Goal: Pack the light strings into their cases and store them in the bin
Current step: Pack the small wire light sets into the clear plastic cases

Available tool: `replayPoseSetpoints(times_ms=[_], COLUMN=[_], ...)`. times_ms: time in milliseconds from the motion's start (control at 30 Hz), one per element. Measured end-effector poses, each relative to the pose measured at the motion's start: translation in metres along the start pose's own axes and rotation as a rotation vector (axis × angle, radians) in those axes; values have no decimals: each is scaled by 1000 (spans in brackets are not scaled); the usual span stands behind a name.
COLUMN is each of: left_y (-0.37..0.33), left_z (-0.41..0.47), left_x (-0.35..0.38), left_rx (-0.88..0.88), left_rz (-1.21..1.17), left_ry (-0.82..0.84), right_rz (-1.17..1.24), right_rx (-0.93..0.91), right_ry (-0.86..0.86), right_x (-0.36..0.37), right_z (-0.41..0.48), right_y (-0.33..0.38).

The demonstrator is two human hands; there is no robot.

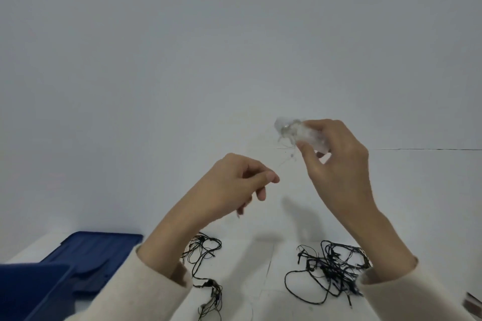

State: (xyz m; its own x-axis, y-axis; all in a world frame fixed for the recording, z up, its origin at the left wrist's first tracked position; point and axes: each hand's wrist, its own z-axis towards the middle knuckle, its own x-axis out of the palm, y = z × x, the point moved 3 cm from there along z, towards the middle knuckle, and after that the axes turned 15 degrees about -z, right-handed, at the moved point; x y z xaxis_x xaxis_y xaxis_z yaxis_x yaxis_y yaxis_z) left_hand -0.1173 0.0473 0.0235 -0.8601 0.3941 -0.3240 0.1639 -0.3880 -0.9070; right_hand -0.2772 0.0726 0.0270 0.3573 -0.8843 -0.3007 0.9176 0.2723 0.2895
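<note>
View from the head camera, looking down over a white desk [417, 203] set against a plain pale wall [234, 34]. The right hand [339, 164] is holding a small clear case [310, 135] raised above the desk, its grip closing round the case with the thumb below and the fingers curling over the top. A bunched pale light string is showing at the case's left end, and a thin pale wire [283, 161] is trailing down and left from it toward the left hand [234, 185]. The left hand's grip is pinching together, thumb against forefinger, on that wire, with the other fingers curling loosely beneath. The case is blurring in the frame, so whether it is carrying any label or print cannot be told. Two black light strings are lying loose on the desk: a dense tangle [331, 268] under the right forearm, and a looser looping string [203, 250] beside the left forearm, running toward the near edge. A dark blue bin [31, 292] is sitting at the lower left corner, with its dark blue lid [99, 250] lying flat just behind it. Both forearms are wearing cream sleeves [146, 289]. A dark object [473, 306] is showing only in part at the right edge, too cropped to identify.
</note>
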Motion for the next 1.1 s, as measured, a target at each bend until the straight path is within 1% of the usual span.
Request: replayPoseSetpoints(times_ms=[33, 67, 100, 200, 267, 333, 400, 433, 467, 533, 633, 700, 767, 833, 933, 1033, 1100], left_y=[-5, -11, -17, -35, -39, -39, -35, -33, -29, -22, -10, -2, 2, 2, -5, -15, -23], left_z=[-2, -4, -6, -5, 0, 6, 12, 14, 17, 22, 24, 23, 21, 19, 13, 3, -4], left_x=[-3, -4, -6, -15, -23, -26, -28, -30, -32, -33, -24, -18, -13, -9, -3, 5, 9], left_rx=[74, 139, 188, 300, 335, 344, 354, 355, 352, 335, 278, 230, 185, 159, 154, 167, 201], left_rz=[176, 298, 360, 415, 469, 512, 555, 553, 521, 403, 260, 162, 77, 23, 17, 174, 376], left_ry=[-33, -50, -58, -141, -211, -245, -278, -300, -318, -306, -204, -148, -107, -74, -59, -47, -48], right_rz=[-70, -115, -133, -145, -115, -5, 221, 340, 450, 658, 979, 1147, 1216, 1146, 857, 410, 179], right_rx=[-53, -79, -87, -101, -71, -18, 8, 11, 18, 42, 122, 252, 409, 503, 525, 414, 295], right_ry=[55, 129, 212, 478, 626, 786, 979, 1048, 1081, 1045, 907, 775, 593, 419, 222, 75, 50], right_x=[2, 4, 4, 6, 7, 5, -1, -6, -10, -16, -18, -16, -15, -13, -10, -9, -9], right_z=[0, 1, 1, -2, -5, -7, -10, -11, -12, -11, -5, 0, 6, 9, 10, 8, 7], right_y=[-3, -7, -10, -13, -14, -12, -5, -1, 2, 6, 8, 7, 3, -2, -8, -12, -11])
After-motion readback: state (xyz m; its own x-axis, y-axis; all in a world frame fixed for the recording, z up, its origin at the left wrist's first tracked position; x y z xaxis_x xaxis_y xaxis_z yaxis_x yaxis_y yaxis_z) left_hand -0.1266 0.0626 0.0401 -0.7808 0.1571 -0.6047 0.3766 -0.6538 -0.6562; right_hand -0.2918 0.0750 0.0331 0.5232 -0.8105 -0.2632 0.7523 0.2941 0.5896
